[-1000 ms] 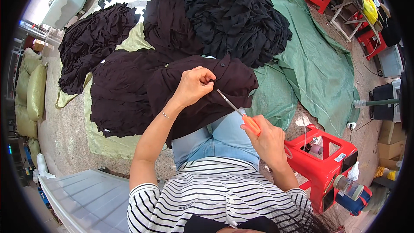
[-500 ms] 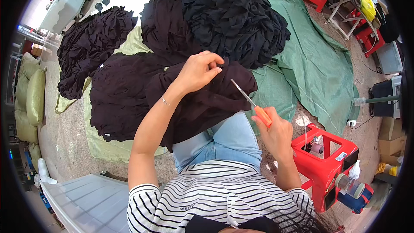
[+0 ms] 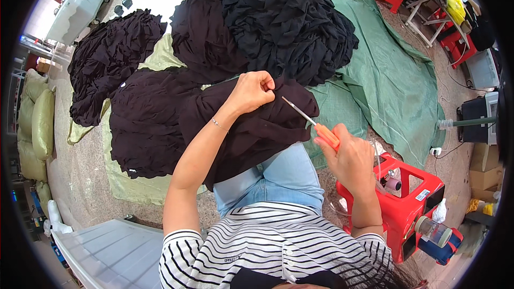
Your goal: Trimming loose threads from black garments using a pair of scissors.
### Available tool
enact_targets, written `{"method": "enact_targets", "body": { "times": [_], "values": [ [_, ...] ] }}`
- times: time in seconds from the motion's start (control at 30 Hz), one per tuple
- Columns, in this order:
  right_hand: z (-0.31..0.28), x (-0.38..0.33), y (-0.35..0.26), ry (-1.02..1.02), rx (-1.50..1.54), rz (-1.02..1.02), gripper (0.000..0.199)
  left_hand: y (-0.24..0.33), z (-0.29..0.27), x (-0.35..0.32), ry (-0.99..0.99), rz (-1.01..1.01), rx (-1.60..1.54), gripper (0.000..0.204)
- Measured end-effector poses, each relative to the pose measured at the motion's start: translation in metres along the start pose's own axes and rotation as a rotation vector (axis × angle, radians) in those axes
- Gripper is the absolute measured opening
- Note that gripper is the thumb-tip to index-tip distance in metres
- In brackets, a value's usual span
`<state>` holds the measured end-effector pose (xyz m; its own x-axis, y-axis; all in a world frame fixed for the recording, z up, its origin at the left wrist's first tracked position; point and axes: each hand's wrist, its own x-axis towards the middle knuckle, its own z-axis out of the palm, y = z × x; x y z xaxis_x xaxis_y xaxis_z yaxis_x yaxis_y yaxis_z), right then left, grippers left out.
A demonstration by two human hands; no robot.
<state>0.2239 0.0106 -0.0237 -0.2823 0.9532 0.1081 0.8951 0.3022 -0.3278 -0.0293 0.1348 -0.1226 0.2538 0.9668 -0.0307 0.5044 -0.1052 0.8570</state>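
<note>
My left hand (image 3: 251,92) is closed above the dark brown cloth (image 3: 230,134) that lies over my lap, its thumb and fingertips drawn together. What sits between those fingertips blends into the dark fabric and cannot be made out. Gripped in my right hand (image 3: 350,160) is an orange-handled tool (image 3: 327,136) with a slim metal shaft. The shaft slants up and left over the cloth, its tip a short way from my left fingers. Whether it is a soldering iron or a screwdriver I cannot tell.
More dark brown cloth heaps (image 3: 115,59) and a black heap (image 3: 289,21) lie ahead on sheeting. A green tarpaulin (image 3: 385,75) spreads to the right. Close by my right arm stands a red stool (image 3: 399,203), with a pale cord near it. A grey plastic lid (image 3: 112,251) is at lower left.
My left hand has shifted slightly down, its fingers now more tightly curled. My right hand has moved a little right, and the tool's tip has drifted slightly left.
</note>
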Motion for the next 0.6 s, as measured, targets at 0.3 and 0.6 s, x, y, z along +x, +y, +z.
{"method": "enact_targets", "body": {
  "times": [0.3,0.6],
  "values": [
    [0.009,0.003,-0.002,-0.017,-0.013,0.012,0.041,-0.003,0.003,-0.005,0.043,-0.003,-0.124,0.013],
    [0.012,-0.01,-0.004,0.004,0.102,0.057,0.036,0.009,-0.007,-0.019,0.024,0.018,-0.269,0.016]
  ]
}}
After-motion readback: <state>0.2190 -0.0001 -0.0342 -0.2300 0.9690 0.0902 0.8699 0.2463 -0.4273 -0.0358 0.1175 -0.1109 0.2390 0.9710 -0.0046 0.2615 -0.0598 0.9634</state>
